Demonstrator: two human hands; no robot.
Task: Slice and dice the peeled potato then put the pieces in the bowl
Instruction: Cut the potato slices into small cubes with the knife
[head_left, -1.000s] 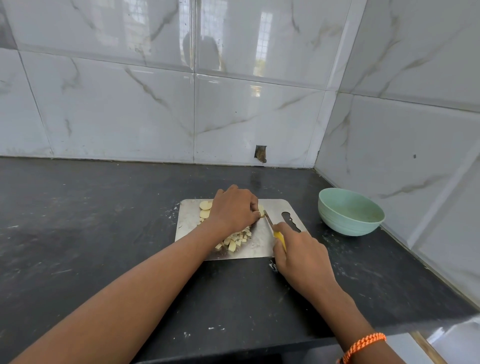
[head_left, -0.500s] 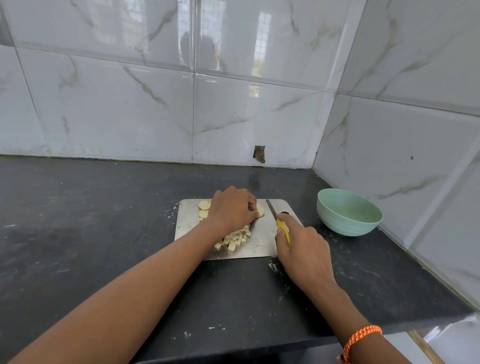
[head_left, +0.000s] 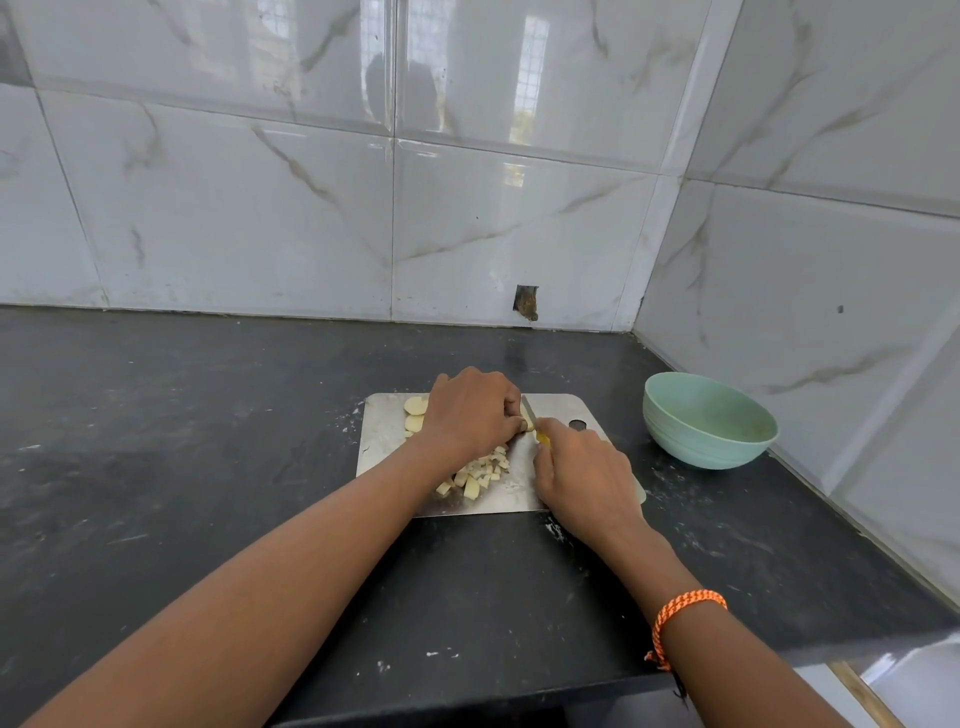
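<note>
Glossy marble-look tiles (head_left: 467, 218) w/ grey-tan veins cover two walls meeting in a corner; one small dark hole (head_left: 526, 303) low in the back wall. Below: one matte black stone counter (head_left: 182, 441), flecked w/ white specks. All places given relative to the cutting board (head_left: 384, 441), one flat shiny metal rectangle w/ rounded corners and an oval handle slot at its far right.

Two bare forearms reach in from the near edge. One bowl (head_left: 709, 420), pale green, round, smooth, ribbed on the outside, sits on the counter right of the board, apart from it, nothing visible inside.

Left hand (head_left: 470, 413) over the board's far middle, fingers curled down, pressing a potato piece (head_left: 525, 425) that only peeks out at the fingertips. Right hand (head_left: 584, 480) over the board's near right corner, fingers wrapped round one knife (head_left: 535, 423): yellow handle mostly hidden, thin grey blade pointing away, just beside the left fingertips.

One braided orange wristband (head_left: 685, 613) on the right wrist, well off the board's near side.

Potato slices (head_left: 415, 414): approx. three pale round discs at the board's far left, overlapping. Diced pieces (head_left: 480, 470): one loose heap of small pale cubes, too many to count, on the board's near middle, partly under the left wrist.
</note>
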